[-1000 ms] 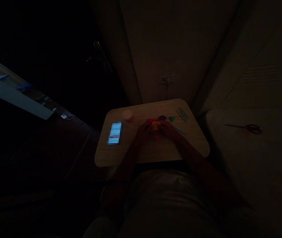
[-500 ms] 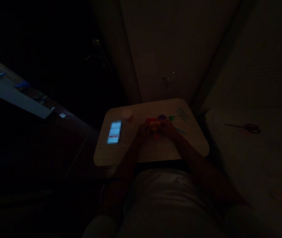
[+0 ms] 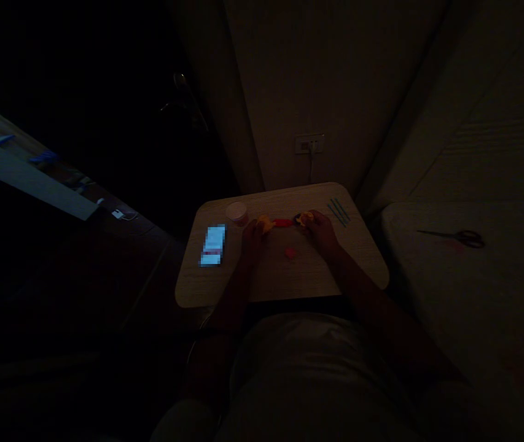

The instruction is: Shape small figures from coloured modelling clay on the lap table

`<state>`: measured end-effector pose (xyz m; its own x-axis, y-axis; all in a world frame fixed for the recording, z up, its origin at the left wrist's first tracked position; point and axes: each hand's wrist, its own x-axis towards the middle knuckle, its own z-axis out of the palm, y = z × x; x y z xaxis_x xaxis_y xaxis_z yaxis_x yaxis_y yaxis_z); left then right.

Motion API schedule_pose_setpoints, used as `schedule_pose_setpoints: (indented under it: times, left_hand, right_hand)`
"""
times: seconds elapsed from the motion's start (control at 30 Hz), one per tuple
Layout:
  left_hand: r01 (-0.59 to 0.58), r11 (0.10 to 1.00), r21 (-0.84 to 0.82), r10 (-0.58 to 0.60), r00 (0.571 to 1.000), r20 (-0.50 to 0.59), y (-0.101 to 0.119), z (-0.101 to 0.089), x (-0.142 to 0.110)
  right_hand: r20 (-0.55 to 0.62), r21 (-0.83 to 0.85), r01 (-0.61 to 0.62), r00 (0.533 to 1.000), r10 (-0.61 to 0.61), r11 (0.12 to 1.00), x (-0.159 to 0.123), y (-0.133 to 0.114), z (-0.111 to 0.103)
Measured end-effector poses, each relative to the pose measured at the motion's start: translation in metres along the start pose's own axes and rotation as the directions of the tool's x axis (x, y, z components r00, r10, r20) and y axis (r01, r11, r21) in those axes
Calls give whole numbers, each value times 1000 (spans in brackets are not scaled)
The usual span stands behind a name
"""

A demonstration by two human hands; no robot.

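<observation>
The scene is very dark. My left hand [image 3: 252, 236] is closed on a yellow lump of clay [image 3: 264, 224] over the small wooden table [image 3: 262, 282]. My right hand [image 3: 320, 230] pinches a second yellow lump [image 3: 306, 217]. Between the two hands lies a red piece [image 3: 282, 223] with a dark purple piece [image 3: 297, 219] beside it. A small pink piece [image 3: 290, 252] sits on the table nearer to me, below the hands.
A lit phone [image 3: 212, 245] lies at the table's left, with a small pale cup [image 3: 236, 213] behind it. Thin blue sticks [image 3: 339, 212] lie at the back right. Scissors [image 3: 459, 237] rest on the pale surface to the right. A wall socket [image 3: 309, 144] is behind the table.
My hands were together on one yellow lump at the table's middle. They have moved apart and farther back, each now with a yellow piece. The pink piece is uncovered.
</observation>
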<state>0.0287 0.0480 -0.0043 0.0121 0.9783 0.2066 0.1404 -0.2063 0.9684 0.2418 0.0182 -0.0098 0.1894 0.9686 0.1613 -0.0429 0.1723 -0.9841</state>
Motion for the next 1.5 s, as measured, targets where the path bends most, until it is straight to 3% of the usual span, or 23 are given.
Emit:
schedule_pose_setpoints:
  times: [0.23, 0.4, 0.6, 0.83, 0.97, 1.07, 1.33, 1.5]
  left_hand:
    - [-56, 993, 107, 45, 994, 102, 8, -1, -4]
    - [-75, 993, 95, 52, 972, 229, 9, 4, -8]
    - [-128, 991, 34, 101, 899, 426, 7, 7, -13]
    - [-125, 988, 87, 79, 911, 406, 17, 8, -18]
    - [-116, 992, 51, 89, 924, 372, 15, 9, -17]
    - [-129, 990, 52, 101, 923, 372, 10, 9, -15]
    - [-167, 978, 123, 105, 910, 401, 6, 7, -13]
    - [-189, 979, 77, 142, 899, 414, 1, 6, -12]
  right_hand:
    - [206, 65, 16, 978, -29, 998, -4, 1, 3]
    - [229, -25, -17, 973, 23, 1000, -6, 3, 5]
    - [214, -41, 62, 975, -52, 997, -5, 0, 8]
    - [218, -190, 127, 972, -84, 974, -6, 4, 8]
    - [221, -181, 212, 960, -170, 961, -9, -3, 7]
    - [286, -173, 254, 937, -198, 952, -10, -5, 6]
    - [251, -77, 166, 958, -142, 983, -3, 17, 4]
    - [209, -143, 192, 965, -160, 971, -4, 19, 2]
